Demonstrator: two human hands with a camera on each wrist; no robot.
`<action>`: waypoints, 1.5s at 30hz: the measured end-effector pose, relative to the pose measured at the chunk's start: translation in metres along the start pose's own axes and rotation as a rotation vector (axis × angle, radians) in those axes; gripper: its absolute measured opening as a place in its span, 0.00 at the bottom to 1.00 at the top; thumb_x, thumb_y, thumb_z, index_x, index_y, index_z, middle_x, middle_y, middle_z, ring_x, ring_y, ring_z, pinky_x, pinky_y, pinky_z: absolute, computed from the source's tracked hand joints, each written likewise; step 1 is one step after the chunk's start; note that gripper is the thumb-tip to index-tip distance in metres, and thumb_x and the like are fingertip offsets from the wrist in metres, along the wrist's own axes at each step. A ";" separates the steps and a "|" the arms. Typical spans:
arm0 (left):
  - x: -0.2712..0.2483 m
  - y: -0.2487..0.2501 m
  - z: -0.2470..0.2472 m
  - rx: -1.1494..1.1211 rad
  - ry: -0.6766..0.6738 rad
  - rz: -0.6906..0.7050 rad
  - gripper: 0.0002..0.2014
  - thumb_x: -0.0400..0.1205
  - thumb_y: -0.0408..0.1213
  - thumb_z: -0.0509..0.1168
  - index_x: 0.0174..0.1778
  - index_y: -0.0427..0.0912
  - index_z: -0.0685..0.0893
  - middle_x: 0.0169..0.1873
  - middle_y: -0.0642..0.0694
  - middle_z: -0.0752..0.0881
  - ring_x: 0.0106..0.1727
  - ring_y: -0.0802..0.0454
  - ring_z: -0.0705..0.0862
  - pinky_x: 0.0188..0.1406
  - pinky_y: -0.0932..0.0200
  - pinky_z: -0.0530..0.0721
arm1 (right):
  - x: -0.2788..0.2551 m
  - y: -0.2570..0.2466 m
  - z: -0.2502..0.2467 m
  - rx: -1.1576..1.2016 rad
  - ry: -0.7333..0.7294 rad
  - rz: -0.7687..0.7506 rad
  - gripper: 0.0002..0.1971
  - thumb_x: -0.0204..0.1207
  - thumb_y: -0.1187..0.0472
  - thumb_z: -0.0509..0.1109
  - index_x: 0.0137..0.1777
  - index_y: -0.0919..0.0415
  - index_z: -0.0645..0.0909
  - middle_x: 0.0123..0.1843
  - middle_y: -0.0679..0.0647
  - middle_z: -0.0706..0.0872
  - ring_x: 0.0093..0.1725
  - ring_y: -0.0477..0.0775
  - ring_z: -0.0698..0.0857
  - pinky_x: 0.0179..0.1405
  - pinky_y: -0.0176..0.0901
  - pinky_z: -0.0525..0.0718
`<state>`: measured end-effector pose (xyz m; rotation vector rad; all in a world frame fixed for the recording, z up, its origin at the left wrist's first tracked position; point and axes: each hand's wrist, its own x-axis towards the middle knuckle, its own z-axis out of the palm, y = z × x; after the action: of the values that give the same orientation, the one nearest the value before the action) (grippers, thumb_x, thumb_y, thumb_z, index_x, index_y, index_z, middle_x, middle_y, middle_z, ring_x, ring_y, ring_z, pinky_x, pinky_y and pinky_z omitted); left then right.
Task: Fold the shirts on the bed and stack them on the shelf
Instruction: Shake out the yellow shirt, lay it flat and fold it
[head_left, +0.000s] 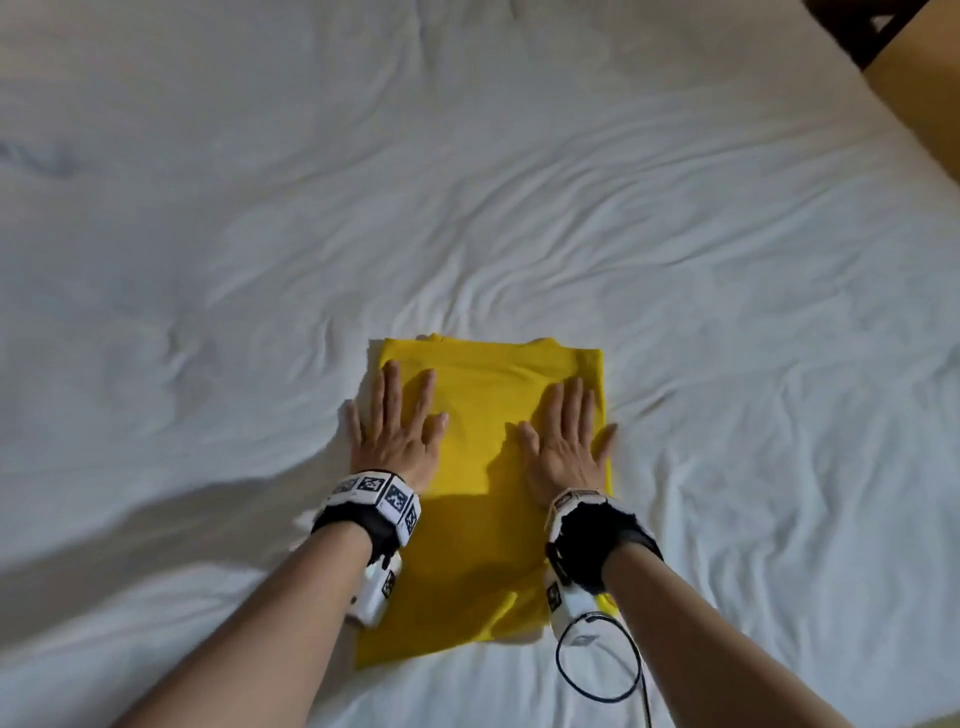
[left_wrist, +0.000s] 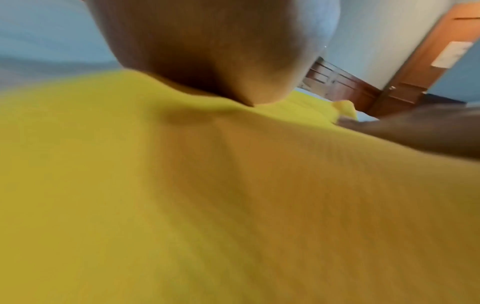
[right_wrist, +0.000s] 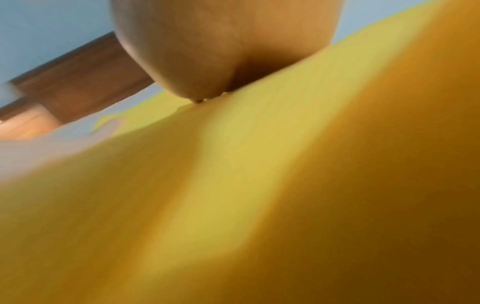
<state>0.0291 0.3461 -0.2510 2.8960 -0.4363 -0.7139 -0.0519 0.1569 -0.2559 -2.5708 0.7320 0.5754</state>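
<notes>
A yellow shirt (head_left: 478, 405) lies folded into a long rectangle on the white bed (head_left: 467, 182), near its front edge. My left hand (head_left: 397, 423) lies flat on the shirt's left side, fingers spread and straight. My right hand (head_left: 569, 436) lies flat on the right side, fingers straight, thumb past the shirt's right edge. In the left wrist view the yellow shirt (left_wrist: 207, 205) fills the frame under my palm (left_wrist: 207, 51). The right wrist view shows the same yellow shirt (right_wrist: 233, 205) beneath my right palm (right_wrist: 221, 41). No shelf is visible.
The white sheet is wrinkled all around the shirt. The bed's right edge (head_left: 883, 130) runs diagonally at the upper right, with tan floor (head_left: 924, 78) beyond. A black cable (head_left: 597, 670) loops from my right wrist. A wooden door (left_wrist: 428, 61) and dark wooden furniture (left_wrist: 337, 82) stand beyond the bed.
</notes>
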 end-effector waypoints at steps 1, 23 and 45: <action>0.001 -0.007 -0.003 -0.043 0.002 -0.066 0.32 0.86 0.61 0.36 0.81 0.59 0.26 0.80 0.49 0.24 0.83 0.48 0.29 0.82 0.40 0.33 | 0.003 0.011 -0.006 0.053 0.017 0.093 0.37 0.85 0.38 0.42 0.81 0.53 0.25 0.83 0.52 0.24 0.82 0.54 0.27 0.81 0.66 0.31; 0.014 -0.030 -0.235 -1.433 0.279 0.076 0.14 0.74 0.30 0.73 0.56 0.43 0.89 0.53 0.39 0.91 0.53 0.42 0.89 0.55 0.47 0.86 | 0.024 -0.059 -0.216 1.330 0.222 -0.219 0.02 0.76 0.65 0.73 0.43 0.60 0.87 0.43 0.60 0.89 0.44 0.56 0.85 0.45 0.51 0.84; -0.108 -0.126 -0.001 -0.937 0.137 -0.047 0.30 0.67 0.21 0.77 0.37 0.71 0.88 0.40 0.75 0.88 0.45 0.72 0.87 0.49 0.74 0.84 | -0.060 0.030 -0.031 0.597 -0.082 -0.312 0.21 0.64 0.74 0.73 0.44 0.44 0.92 0.47 0.31 0.89 0.53 0.26 0.83 0.59 0.36 0.81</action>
<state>-0.0307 0.4990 -0.2268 2.0447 0.0093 -0.5186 -0.1072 0.1430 -0.2090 -2.0318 0.3832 0.2984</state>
